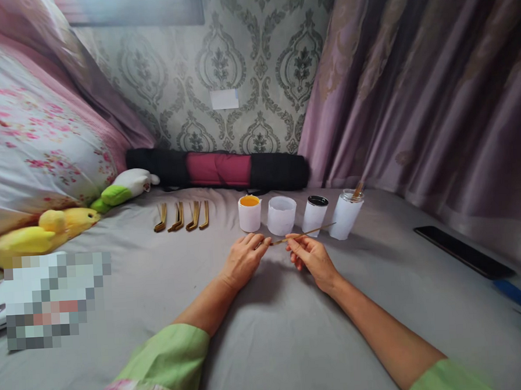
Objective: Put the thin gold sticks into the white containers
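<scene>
Green sleeves (168,354) nearest. Left hand (244,260) and right hand (312,257) each pinch a thin stick (319,230) between closed fingertips, low over grey bed (268,334), just before four white cups (281,216).

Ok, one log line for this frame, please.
left hand: pinches thin stick | right hand: pinches it too | behind: orange-filled cup, empty cup, dark-filled cup, cup holding sticks | surface: grey sheet
</scene>
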### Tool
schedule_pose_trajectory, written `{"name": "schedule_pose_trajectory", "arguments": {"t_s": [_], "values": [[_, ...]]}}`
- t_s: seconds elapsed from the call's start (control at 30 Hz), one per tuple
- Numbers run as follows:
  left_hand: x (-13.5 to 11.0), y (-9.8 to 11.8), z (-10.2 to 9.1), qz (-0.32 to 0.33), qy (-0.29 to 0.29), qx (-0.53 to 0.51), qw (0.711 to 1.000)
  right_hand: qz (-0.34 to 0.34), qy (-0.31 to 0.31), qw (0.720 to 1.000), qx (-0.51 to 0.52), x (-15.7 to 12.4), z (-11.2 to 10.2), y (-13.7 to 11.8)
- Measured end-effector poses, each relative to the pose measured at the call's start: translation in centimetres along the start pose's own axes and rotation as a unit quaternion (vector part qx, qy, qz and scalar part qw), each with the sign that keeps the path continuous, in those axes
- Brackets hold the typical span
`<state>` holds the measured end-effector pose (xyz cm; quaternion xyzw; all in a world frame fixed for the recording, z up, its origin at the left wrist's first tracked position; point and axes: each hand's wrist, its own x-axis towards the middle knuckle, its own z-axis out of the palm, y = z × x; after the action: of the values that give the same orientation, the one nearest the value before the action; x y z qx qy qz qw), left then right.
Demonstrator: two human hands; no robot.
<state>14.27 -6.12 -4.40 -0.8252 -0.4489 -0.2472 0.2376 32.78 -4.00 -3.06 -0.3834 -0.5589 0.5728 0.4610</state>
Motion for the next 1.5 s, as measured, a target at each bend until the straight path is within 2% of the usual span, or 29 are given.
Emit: {"name": "schedule_pose_trajectory", "arguments": {"t_s": [0.43,0.57,0.67,0.83,1.03,1.17,1.33,1.5], "values": [[0.2,0.2,-0.2,0.007,-0.021,-0.008,1.0,0.015,0.01,0.999,0.032,0.3,-0.2,0.7],[0.3,0.5,-0.5,-0.011,-0.029,-0.062,0.998,0.018,0.016,0.999,0.042,0.4,-0.2,0.8],[0.3,0.7,-0.3,-0.048,-0.027,-0.118,0.991,0.021,0.022,0.998,0.049,0.4,-0.3,0.9],[0.3,0.8,0.4,-0.118,0.002,-0.235,0.965,0.03,0.047,0.997,0.05,0.5,-0.3,0.7],[0.6,0.8,1.1,-0.243,0.011,-0.366,0.898,0.023,0.087,0.996,0.024,0.5,-0.4,0.8],[0.8,0.7,1.3,-0.334,-0.005,-0.471,0.816,0.002,0.098,0.995,-0.004,0.6,-0.6,1.0],[1.3,1.1,0.7,-0.401,-0.029,-0.573,0.714,-0.006,0.103,0.995,-0.013,0.7,-0.7,1.2],[1.7,1.4,0.2,-0.428,-0.042,-0.615,0.66,-0.011,0.103,0.994,-0.024,0.8,-0.7,1.4]]}}
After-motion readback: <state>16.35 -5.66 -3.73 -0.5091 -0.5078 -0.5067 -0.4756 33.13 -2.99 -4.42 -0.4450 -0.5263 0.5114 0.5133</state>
